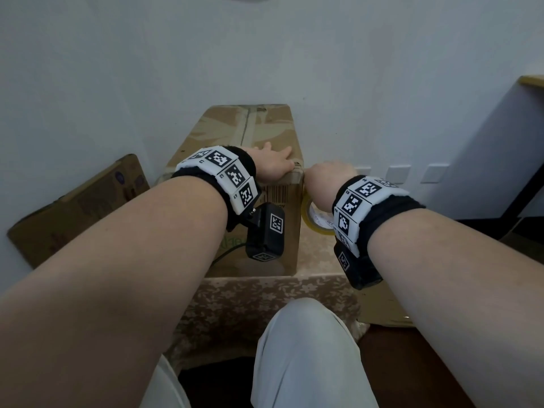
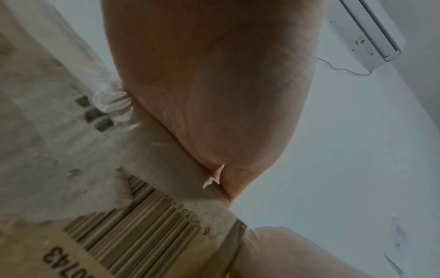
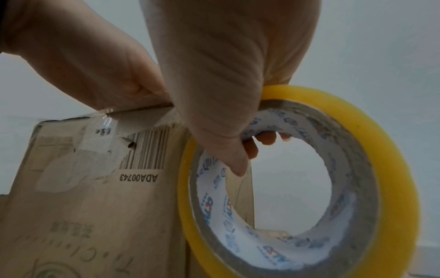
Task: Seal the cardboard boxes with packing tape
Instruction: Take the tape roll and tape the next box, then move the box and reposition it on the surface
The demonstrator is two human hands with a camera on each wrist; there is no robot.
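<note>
A tall cardboard box [image 1: 259, 184] stands upright on a floral-patterned tabletop [image 1: 265, 298], close to a pale wall, with a strip of clear tape running along the seam of its closed top flaps. The left hand [image 1: 273, 164] lies flat on the near right part of the box top, fingers stretched out and pressing down at the corner, gripping nothing. The right hand [image 1: 326, 184] is just beside the box's near right edge; its fingers are hooked through the core of a yellowish roll of packing tape [image 1: 316, 216] and curled round it, holding the roll on edge against the right side of the box, just below the top corner. On the near face of the box, a printed barcode [image 3: 145, 148] sits under the top edge. A second, flattened carton [image 1: 76, 207] leans against the wall to the left. A light trouser leg [image 1: 306, 354] shows at the near edge.
</note>
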